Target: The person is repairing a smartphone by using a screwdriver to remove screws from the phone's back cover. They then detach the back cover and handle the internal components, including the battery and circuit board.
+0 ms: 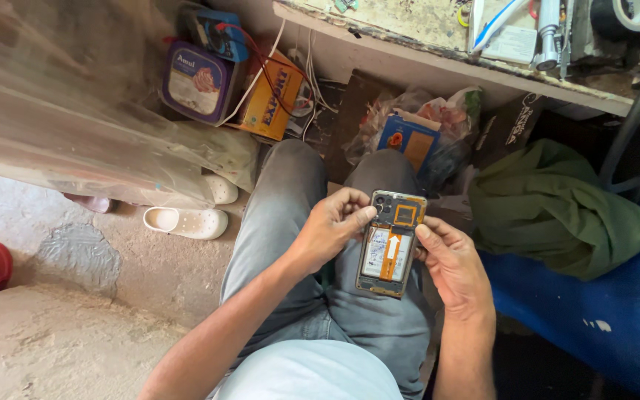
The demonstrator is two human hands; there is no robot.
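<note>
An opened smartphone [392, 243] with its back cover off rests over my lap, showing a white battery, an orange flex strip and a dark camera block at the top. My left hand [329, 227] grips its left edge, thumb pressed near the camera corner. My right hand [453, 265] holds the right edge, with the thumb tip against the side of the frame. Both hands hold the phone above my grey trousers [283, 222].
A cluttered workbench edge [438, 63] runs across the top. Under it sit a purple tub [195, 80], an orange box [272, 96], a blue box [407, 139] and plastic bags. A green cloth [557, 211] lies on a blue seat [616, 304]. White sandals [187, 221] lie on the floor at left.
</note>
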